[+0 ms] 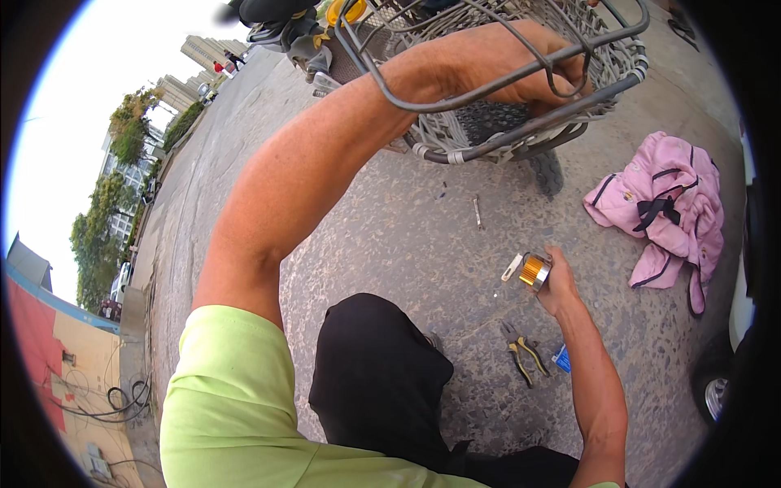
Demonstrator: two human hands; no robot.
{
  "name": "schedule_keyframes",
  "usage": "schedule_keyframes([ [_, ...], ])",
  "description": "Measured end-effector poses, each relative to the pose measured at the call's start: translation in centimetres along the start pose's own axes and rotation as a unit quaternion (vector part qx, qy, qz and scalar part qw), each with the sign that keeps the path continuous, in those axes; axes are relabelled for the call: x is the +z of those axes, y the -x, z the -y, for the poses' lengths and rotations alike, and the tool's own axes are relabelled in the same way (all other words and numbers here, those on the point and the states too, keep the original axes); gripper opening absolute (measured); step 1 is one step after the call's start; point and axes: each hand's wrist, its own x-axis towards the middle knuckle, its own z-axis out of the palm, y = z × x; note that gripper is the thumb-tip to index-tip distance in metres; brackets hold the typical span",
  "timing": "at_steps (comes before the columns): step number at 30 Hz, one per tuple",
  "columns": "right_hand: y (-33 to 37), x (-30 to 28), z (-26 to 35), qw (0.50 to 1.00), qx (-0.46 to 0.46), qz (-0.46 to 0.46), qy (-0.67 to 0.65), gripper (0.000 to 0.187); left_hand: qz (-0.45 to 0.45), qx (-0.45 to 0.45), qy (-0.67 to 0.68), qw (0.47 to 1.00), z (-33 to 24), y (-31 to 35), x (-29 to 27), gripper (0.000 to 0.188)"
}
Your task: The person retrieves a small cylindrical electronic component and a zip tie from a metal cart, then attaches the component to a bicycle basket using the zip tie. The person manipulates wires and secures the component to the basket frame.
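Observation:
My left arm reaches up and forward through the metal frame of a grey wicker basket (439, 150). Inside it my left hand (525, 65) is closed, its fingers curled near a thin metal rod; what they hold, if anything, is hidden. Low over the pavement, my right hand (560, 286) is closed around a gold-and-silver ribbed cylinder (534, 272). A small white strip (512, 267) appears right beside the cylinder. Pliers with yellow-and-black handles (526, 356) lie on the ground, below my right hand, and a small blue packet (561, 359) is partly behind my forearm.
A small wrench (477, 212) lies on the speckled pavement under the basket, near a dark wheel (547, 172). To the right is a crumpled pink quilted garment (671, 203). A vehicle wheel (715, 397) stands at the right edge. My black-clad knee (374, 366) is in the middle.

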Motion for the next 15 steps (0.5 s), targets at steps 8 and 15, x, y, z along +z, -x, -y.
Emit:
schedule_keyframes([
  [8, 0.1, -0.4, 0.3, 0.998, -0.004, -0.054, 0.037, 0.047, 0.036, -0.133, 0.162, 0.977, 1.4, 1.4, 0.6, 0.017],
  [15, -1.5, -2.9, -1.4, 0.991, 0.009, -0.078, 0.111, 0.046, -0.071, -0.039, -0.028, 0.996, -1.0, 0.3, -1.3, 0.041],
])
